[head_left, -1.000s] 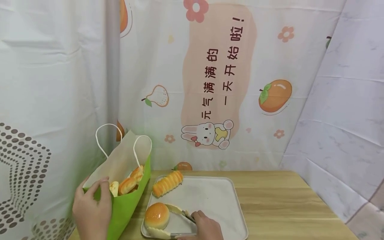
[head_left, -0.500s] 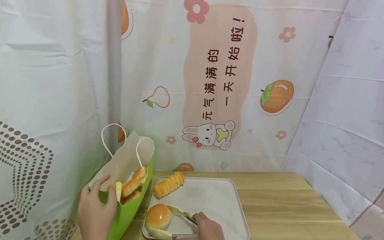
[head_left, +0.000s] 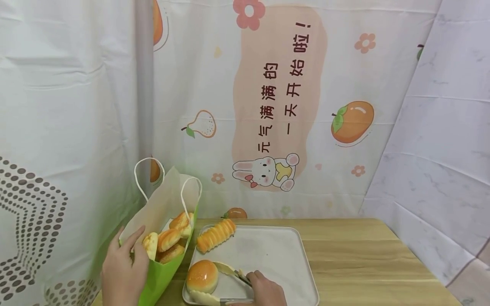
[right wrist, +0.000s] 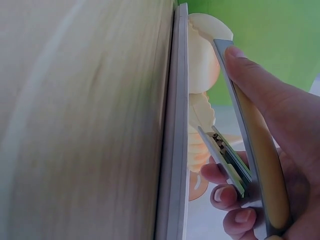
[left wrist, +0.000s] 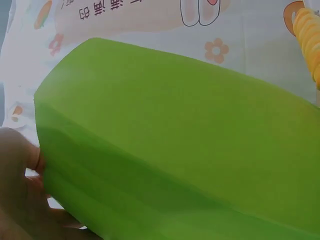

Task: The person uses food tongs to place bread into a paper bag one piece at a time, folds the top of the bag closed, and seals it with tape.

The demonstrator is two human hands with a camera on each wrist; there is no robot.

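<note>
In the head view my left hand [head_left: 124, 270] holds the near rim of a green paper bag [head_left: 162, 278] with white rope handles. Several golden bread pieces [head_left: 169, 239] lie inside it. My right hand [head_left: 268, 290] grips a pair of tongs [head_left: 204, 298] with cream, scalloped ends. Those ends stand on either side of a round, glossy bun [head_left: 202, 275] on a pale tray [head_left: 275, 259]. The right wrist view shows the thumb along one handle of the tongs [right wrist: 260, 160] and fingers curled at the other. Bag paper [left wrist: 165, 115] fills most of the left wrist view.
A ridged, spiral bread roll [head_left: 216, 235] lies at the tray's back left corner. Under the tray is a wood-grain table [head_left: 352, 259]. Printed curtains [head_left: 214, 63] hang behind it and at both sides.
The left hand and the bag's rim have shifted slightly right, and the bag's mouth shows more of the bread inside. The tongs and the bun keep about the same place.
</note>
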